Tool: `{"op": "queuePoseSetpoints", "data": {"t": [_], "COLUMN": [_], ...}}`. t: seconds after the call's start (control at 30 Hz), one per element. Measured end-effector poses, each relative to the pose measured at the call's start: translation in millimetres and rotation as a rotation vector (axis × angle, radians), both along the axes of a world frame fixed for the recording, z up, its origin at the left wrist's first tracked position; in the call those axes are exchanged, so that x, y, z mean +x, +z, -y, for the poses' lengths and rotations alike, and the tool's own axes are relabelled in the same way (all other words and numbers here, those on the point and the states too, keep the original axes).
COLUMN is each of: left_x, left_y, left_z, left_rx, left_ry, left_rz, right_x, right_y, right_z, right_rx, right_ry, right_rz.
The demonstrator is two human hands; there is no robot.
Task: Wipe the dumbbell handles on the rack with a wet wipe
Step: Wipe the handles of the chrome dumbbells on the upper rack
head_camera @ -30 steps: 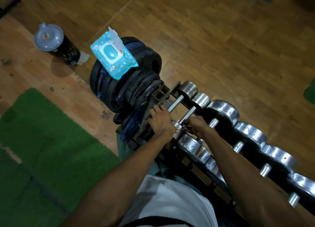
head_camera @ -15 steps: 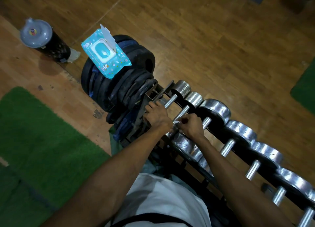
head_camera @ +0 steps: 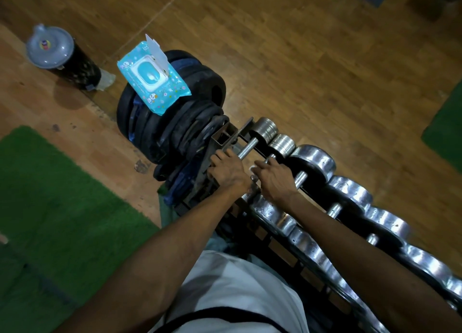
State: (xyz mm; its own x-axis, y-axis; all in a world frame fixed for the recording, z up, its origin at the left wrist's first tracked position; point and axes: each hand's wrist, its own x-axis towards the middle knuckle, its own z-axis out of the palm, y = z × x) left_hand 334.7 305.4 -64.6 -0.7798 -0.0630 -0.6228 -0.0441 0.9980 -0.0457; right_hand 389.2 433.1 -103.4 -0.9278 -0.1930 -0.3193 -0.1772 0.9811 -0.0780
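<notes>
Chrome dumbbells lie in a row on a dark metal rack that runs from the centre to the lower right. My left hand grips the near end of the first dumbbell's handle at the rack's end. My right hand closes around the second dumbbell's handle, with a bit of white wet wipe showing at its fingers. Most of that handle is hidden under my hand.
A blue wet wipe pack with its lid flipped up rests on a stack of black weight plates beside the rack. A dark bottle with a grey lid stands on the wooden floor. Green mats lie left and far right.
My right hand with the wipe has slid up the second handle toward its far end. My left hand has stayed on the first dumbbell.
</notes>
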Motion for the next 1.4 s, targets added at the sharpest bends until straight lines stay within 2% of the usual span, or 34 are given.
{"op": "queuePoseSetpoints", "data": {"t": [0.1,0.17,0.27,0.37,0.5,0.63,0.7,0.77,0.87,0.93,1.0,1.07,1.13,1.23,1.3,1.4], "left_x": [2,4,4,4,3,4,4,3,4,4,4,4,3,2,2,3], "left_y": [1,1,2,3,3,3,4,5,5,4,3,3,2,3,4,3], "left_z": [2,4,4,3,3,3,3,4,3,3,3,3,2,1,1,3], "left_rx": [0.002,0.027,0.037,0.009,0.029,0.027,0.027,0.022,0.003,0.005,0.003,-0.01,-0.01,0.001,-0.007,0.003], "left_ry": [-0.003,0.008,0.014,0.004,0.026,0.021,0.019,0.016,0.001,0.004,0.008,0.008,0.017,0.026,0.017,0.013], "left_rz": [0.006,-0.013,-0.026,-0.007,-0.024,-0.033,-0.028,-0.015,-0.016,-0.026,-0.025,-0.02,-0.029,-0.03,-0.023,-0.02], "right_x": [-7,-7,-3,-8,-12,-16,-16,-14,-15,-18,-18,-17,-13,-1,-1,-8], "right_y": [3,2,-8,-5,4,-6,-5,-2,-2,-2,-3,-4,-7,-6,-6,-9], "right_z": [-2,-3,-5,-7,1,-1,-1,1,-7,-16,-21,-17,-9,-3,-6,-15], "right_rx": [0.092,0.048,-0.183,-0.493,-0.69,-0.657,-0.625,-0.571,-0.394,-0.193,-0.075,-0.127,-0.309,-0.489,-0.461,-0.209], "right_ry": [-0.075,-0.013,0.042,-0.118,-0.199,-0.377,-0.324,-0.158,-0.043,-0.079,-0.148,-0.236,-0.254,-0.079,-0.073,-0.132], "right_rz": [0.029,0.033,0.14,0.26,0.199,0.163,0.15,0.142,0.079,-0.027,-0.095,-0.073,-0.008,0.125,0.129,0.021]}}
